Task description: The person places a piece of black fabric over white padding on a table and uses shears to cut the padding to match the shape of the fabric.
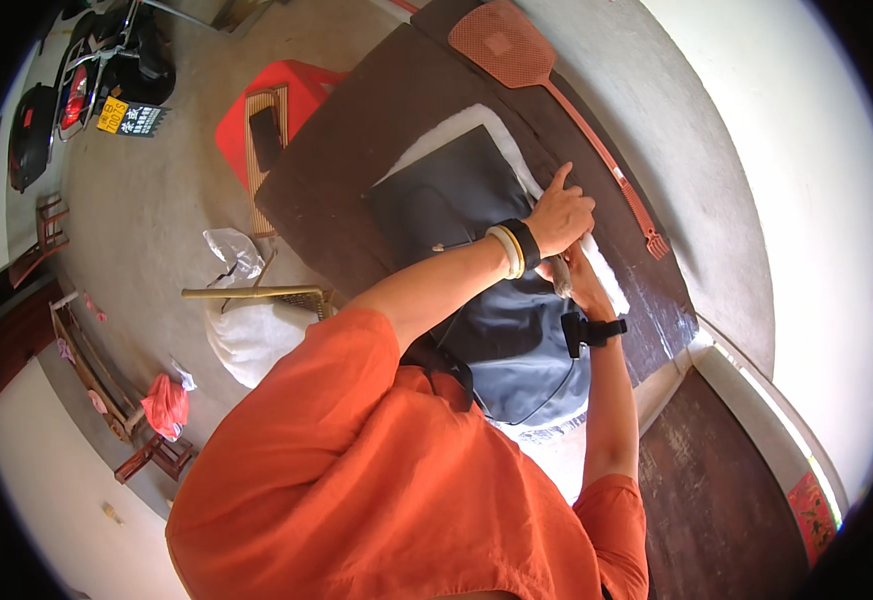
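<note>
A dark grey garment [447,190] lies spread on a white fleecy cloth [467,120] over the dark table [357,130]. Its nearer part is rumpled and hangs toward my body. At the garment's right edge, my left hand [561,218] is closed with one finger stretched forward; what its curled fingers hold is hidden. My right hand [589,283] meets it from below, its fingers bent and partly covered by the left. Between the hands shows a short grey-brown piece [562,277], of a kind I cannot make out.
A pink fly swatter [577,115] lies along the table's right side. Left of the table stand a red-covered thing [302,85] bearing a dark phone-like object [265,140], and a bamboo-handled basket [312,295] with white cloth [257,335]. A motorcycle [87,95] is farther off.
</note>
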A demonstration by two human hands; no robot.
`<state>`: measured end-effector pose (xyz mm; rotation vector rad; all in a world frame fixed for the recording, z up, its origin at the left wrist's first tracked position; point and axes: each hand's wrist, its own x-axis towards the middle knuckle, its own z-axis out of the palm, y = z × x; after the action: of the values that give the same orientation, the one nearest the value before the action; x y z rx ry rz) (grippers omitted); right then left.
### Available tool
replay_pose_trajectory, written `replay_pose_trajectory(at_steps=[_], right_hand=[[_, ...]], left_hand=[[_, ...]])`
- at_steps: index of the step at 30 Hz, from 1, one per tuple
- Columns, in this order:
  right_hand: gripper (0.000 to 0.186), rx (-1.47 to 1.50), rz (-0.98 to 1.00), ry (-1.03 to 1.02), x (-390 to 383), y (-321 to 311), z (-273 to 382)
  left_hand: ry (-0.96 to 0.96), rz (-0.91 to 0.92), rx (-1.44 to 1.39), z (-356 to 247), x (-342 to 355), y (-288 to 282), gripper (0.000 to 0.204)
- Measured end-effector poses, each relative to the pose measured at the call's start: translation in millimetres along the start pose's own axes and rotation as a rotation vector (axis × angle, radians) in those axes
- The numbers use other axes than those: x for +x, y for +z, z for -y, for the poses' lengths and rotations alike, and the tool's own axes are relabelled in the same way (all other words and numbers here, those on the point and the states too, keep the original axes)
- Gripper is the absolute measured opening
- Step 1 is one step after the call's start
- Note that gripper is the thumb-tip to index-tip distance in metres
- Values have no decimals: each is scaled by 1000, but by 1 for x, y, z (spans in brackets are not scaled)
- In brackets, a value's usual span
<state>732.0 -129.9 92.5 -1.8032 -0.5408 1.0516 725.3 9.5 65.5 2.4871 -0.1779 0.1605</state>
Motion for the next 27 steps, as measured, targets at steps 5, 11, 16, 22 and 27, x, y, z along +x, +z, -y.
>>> replay_pose_trajectory(at_steps=[5, 11, 16, 22, 27], right_hand=[[44, -25, -29, -44, 15, 5, -27], [36, -47, 0, 191, 18, 0, -42], [55, 2, 33, 89, 6, 3, -9], [70, 23, 123, 253, 5, -4, -7], [57, 95, 141, 139, 35, 5, -32]], left_hand=[[0, 2, -38, 4, 1, -2, 14], [2, -5, -73, 5, 8, -7, 14], [-92, -62, 18, 13, 14, -14, 10], [-111, -82, -1, 14, 15, -18, 9], [-81, -92, -92, 4, 14, -8, 14]])
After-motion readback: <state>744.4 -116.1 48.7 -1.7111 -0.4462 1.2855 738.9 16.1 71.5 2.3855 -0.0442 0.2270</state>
